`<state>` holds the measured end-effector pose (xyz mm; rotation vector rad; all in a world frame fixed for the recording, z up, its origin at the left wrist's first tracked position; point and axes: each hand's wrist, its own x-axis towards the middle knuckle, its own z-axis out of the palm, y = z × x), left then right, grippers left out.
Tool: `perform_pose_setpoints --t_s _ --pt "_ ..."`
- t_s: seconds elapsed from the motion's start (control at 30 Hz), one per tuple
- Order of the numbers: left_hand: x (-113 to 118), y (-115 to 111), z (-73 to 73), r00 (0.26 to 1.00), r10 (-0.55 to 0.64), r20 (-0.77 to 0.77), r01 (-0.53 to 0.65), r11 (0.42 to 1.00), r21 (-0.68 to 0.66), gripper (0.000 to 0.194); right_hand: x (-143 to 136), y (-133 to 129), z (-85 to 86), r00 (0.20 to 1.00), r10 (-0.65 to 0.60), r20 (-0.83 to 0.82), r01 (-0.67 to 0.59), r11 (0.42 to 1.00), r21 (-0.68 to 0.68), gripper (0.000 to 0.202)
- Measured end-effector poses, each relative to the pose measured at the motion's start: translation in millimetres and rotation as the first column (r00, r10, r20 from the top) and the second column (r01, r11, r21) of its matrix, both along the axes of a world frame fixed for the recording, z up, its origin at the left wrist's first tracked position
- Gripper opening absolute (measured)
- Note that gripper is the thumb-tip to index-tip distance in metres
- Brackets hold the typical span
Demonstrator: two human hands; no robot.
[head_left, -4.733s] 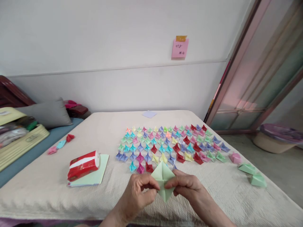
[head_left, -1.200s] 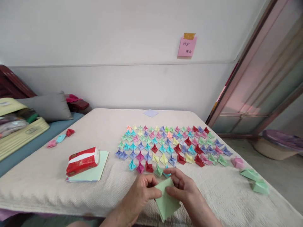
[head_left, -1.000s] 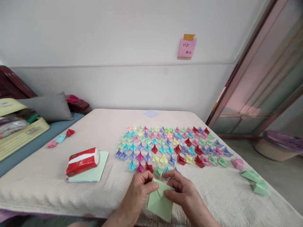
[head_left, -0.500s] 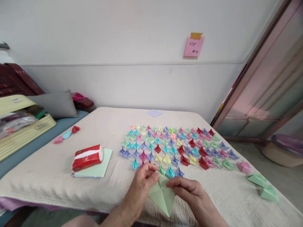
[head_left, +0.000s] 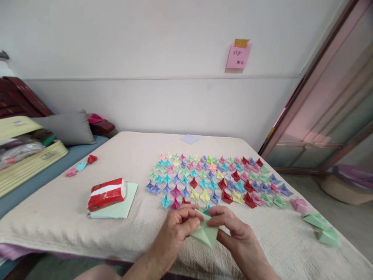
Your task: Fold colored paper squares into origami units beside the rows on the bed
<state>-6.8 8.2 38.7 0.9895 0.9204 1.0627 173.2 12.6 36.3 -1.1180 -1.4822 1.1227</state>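
Note:
Between my two hands is a pale green sheet of origami paper (head_left: 207,235), creased and partly folded, its lower corner tipped toward me. My left hand (head_left: 177,229) pinches its upper left part with thumb and fingers. On the other side my right hand (head_left: 233,233) grips the right edge, fingers bent over the top. Just beyond my fingers lie rows of small folded paper boats (head_left: 204,196) in many colours; my hands hide part of the nearest row.
To the left, a red tissue pack (head_left: 107,194) rests on a stack of pale green paper (head_left: 131,200). Larger green folded pieces (head_left: 329,236) and a pink one (head_left: 300,205) lie near the right edge. A lilac sheet (head_left: 189,139) lies at the back.
The green paper's lower corner has risen, and the sheet looks shorter and more folded. My right hand has turned, with its fingers now over the top edge. Both hands have drawn slightly closer.

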Motion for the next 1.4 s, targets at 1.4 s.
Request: perform_pose_setpoints --t_s 1.4 --pt "6 -9 3.7 0.992 0.088 -0.093 -0.078 0.991 0.106 0.017 -2 -7 -10.1 0.942 -0.021 -0.335 -0.049 0.979 -0.199 0.005"
